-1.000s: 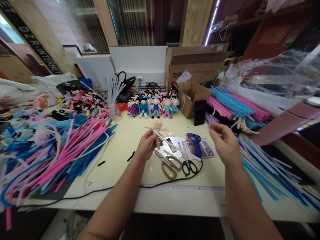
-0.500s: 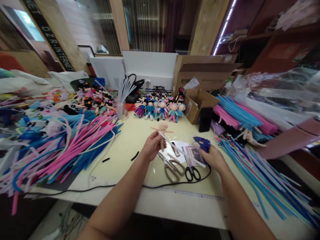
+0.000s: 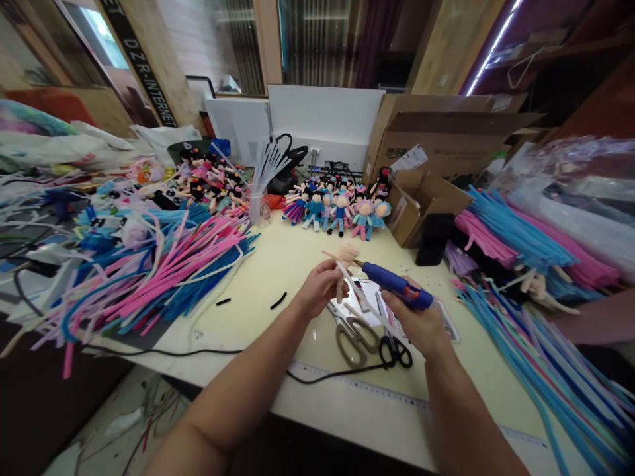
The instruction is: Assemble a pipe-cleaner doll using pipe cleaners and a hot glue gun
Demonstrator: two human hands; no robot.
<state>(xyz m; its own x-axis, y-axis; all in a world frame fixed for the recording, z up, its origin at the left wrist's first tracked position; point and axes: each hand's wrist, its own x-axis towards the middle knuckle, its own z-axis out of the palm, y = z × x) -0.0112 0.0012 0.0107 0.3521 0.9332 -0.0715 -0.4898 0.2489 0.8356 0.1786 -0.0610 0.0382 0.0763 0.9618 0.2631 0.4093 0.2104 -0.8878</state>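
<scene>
Pinched in my left hand (image 3: 320, 287) is a small beige doll body (image 3: 348, 251) with a round head and thin limbs. A white pipe cleaner (image 3: 367, 299) crosses its front and slants down to the right. My right hand (image 3: 417, 324) is closed around a blue hot glue gun (image 3: 397, 284), its nozzle pointing left, close to the doll; whether it touches cannot be made out. Below the hands lie grey-handled scissors (image 3: 353, 340) and black-handled scissors (image 3: 395, 350), beside a white paper partly hidden by the hands.
Finished dolls (image 3: 340, 211) stand in rows at the back. Pink and blue pipe cleaners (image 3: 169, 277) are heaped left, with more blue ones (image 3: 526, 330) at right. A black cord (image 3: 169, 352) runs along the front edge. A cardboard box (image 3: 421, 198) and a black phone-like object (image 3: 435, 239) stand back right.
My right hand has lifted the glue gun from the table and brought it left, its nozzle now by the doll. My left hand still holds the doll. The view has shifted slightly.
</scene>
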